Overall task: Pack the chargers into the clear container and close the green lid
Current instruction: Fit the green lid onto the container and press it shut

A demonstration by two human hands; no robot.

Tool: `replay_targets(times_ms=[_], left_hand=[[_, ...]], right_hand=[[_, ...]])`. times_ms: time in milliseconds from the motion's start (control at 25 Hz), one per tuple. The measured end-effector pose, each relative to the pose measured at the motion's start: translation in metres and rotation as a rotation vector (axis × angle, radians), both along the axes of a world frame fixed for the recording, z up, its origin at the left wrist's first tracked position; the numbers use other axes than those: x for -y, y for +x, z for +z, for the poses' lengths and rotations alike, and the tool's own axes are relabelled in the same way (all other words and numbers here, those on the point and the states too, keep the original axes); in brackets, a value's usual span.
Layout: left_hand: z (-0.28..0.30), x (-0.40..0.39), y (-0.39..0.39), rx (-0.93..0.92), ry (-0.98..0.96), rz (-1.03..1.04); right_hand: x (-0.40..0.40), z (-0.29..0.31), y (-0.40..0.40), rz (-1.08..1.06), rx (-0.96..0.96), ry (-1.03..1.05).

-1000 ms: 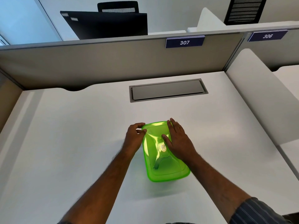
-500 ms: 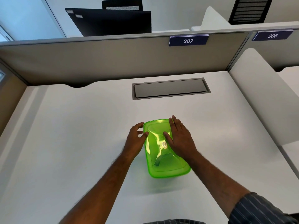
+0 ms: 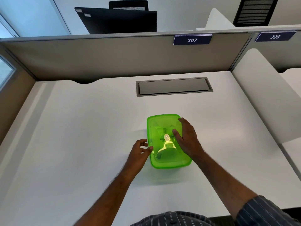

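Green lid point(image 3: 162, 128) sits on the container mid-desk point(image 3: 81, 128), long axis running away from me, near end angled slightly right; my right hand point(image 3: 187, 141) lies flat, fingers spread, on its right side. Left hand point(image 3: 139, 151) loosely open, fingertips touching lid's left edge; nothing pinched.

White desk point(image 3: 81, 144): matte top, evenly lit. Grey cable hatch point(image 3: 174, 86): recessed in the top, closed, beyond the grip. Beige partition point(image 3: 114, 57): along the far edge, bearing blue plate "307" point(image 3: 192, 40); neighbouring plate "306" point(image 3: 275, 36) further right. White side divider point(image 3: 263, 95): right of the grip. Dark monitor point(image 3: 120, 22) and black chair back point(image 3: 128, 4): behind the partition. Window pane point(image 3: 4, 70): far left.
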State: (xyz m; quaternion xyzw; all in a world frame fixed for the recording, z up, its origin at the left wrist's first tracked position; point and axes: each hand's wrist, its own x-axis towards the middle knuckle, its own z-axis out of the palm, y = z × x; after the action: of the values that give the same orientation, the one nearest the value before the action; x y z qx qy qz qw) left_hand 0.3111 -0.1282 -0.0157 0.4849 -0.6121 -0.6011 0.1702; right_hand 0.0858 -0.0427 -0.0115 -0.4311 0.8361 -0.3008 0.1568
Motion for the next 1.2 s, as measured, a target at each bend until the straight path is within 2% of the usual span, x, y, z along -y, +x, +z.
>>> replay_targets(times_ms=[120,280,520,680,840,1200], left_hand=[[0.002,-0.008,0.006,-0.014,0.032,-0.009],[-0.003,-0.018,0.014,0.048,0.043,-0.033],[-0.011,-0.032,0.023,0.227,0.082,-0.199],[-0.006,-0.033,0.022,0.172,0.193,-0.250],[-0.008,-0.031,0.023,0.155,0.229,-0.254],[-0.017,-0.034,0.024,0.092,0.243,-0.188]], right_hand=[[-0.029,-0.004,0.006,-0.029,0.131,0.052],[-0.065,-0.001,0.018,-0.134,0.390,0.000],[-0.106,-0.001,0.025,-0.171,0.445,0.176],[-0.107,0.000,0.024,-0.158,0.609,0.135],[-0.106,0.001,0.025,-0.233,0.809,0.042],[-0.108,-0.002,0.030,-0.239,0.880,0.065]])
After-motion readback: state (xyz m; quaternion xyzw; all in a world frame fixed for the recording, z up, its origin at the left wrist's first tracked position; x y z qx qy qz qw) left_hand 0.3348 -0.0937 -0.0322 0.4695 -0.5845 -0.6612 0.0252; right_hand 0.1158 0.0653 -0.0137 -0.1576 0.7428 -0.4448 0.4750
